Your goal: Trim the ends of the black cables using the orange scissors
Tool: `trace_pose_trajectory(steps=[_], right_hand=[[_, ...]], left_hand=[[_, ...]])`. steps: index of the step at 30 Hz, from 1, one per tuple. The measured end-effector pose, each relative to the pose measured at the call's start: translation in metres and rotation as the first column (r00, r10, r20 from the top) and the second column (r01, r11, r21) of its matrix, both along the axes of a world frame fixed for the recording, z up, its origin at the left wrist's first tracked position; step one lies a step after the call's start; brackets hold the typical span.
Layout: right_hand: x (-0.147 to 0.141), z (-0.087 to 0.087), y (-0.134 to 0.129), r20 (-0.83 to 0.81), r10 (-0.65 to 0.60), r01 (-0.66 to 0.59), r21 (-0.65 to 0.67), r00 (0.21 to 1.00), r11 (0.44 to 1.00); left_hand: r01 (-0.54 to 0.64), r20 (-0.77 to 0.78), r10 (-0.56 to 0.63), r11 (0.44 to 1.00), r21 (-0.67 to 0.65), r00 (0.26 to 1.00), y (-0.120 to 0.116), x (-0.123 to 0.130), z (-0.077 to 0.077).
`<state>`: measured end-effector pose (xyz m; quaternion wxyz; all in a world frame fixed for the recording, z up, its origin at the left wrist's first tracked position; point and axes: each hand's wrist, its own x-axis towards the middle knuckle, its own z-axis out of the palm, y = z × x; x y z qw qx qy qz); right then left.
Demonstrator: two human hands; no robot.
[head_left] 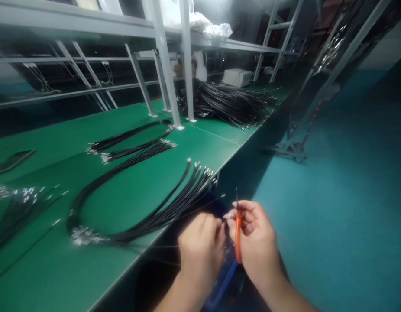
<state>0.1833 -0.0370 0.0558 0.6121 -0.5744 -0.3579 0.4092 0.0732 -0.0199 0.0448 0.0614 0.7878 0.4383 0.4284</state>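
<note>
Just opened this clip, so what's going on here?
A person works beside a green table with both bare hands close together. The right hand holds an orange-handled tool, its dark tip pointing up, with a small shiny piece at its fingertips. The left hand is curled closed alongside; what it holds is unclear. Black cables lie in a curved bundle on the table.
</note>
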Motion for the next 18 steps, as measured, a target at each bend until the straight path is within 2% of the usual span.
trace_pose_trajectory(steps=[3, 6, 8, 10, 12, 13, 14, 16, 18], right_hand=[[-0.003, -0.008, -0.004, 0.143, -0.034, 0.03, 0.026, 0.989, 0.999], [-0.001, -0.011, -0.013, 0.218, -0.023, 0.013, 0.046, 0.976, 0.999], [0.006, -0.007, -0.018, 0.176, 0.054, -0.062, 0.04, 0.983, 0.997], [0.018, 0.001, -0.021, 0.059, 0.235, -0.235, -0.003, 0.97, 0.972], [0.031, 0.009, -0.021, -0.088, 0.465, -0.471, -0.062, 0.881, 0.88], [0.037, 0.011, -0.019, -0.181, 0.56, -0.578, -0.067, 0.809, 0.813], [0.04, 0.013, -0.017, -0.276, 0.611, -0.649, -0.067, 0.742, 0.758], [0.043, 0.013, -0.013, -0.412, 0.643, -0.726, -0.071, 0.646, 0.684], [0.041, 0.01, -0.01, -0.461, 0.641, -0.748, -0.082, 0.614, 0.658]], left_hand=[[0.029, 0.064, -0.022, 0.995, -0.098, 0.998, 0.0, -0.002, 0.0], [0.064, 0.216, -0.006, 0.962, -0.264, 0.976, 0.004, -0.009, 0.001], [0.125, 0.333, 0.01, 0.916, -0.38, 0.943, 0.01, -0.016, 0.003], [0.226, 0.443, 0.001, 0.859, -0.46, 0.897, 0.015, -0.022, 0.007], [0.338, 0.539, -0.024, 0.802, -0.492, 0.842, 0.02, -0.027, 0.009], [0.385, 0.582, -0.032, 0.779, -0.495, 0.813, 0.021, -0.029, 0.01], [0.424, 0.619, -0.036, 0.759, -0.494, 0.785, 0.022, -0.031, 0.011], [0.479, 0.671, -0.038, 0.73, -0.488, 0.74, 0.022, -0.033, 0.011], [0.507, 0.698, -0.037, 0.716, -0.481, 0.715, 0.022, -0.033, 0.012]])
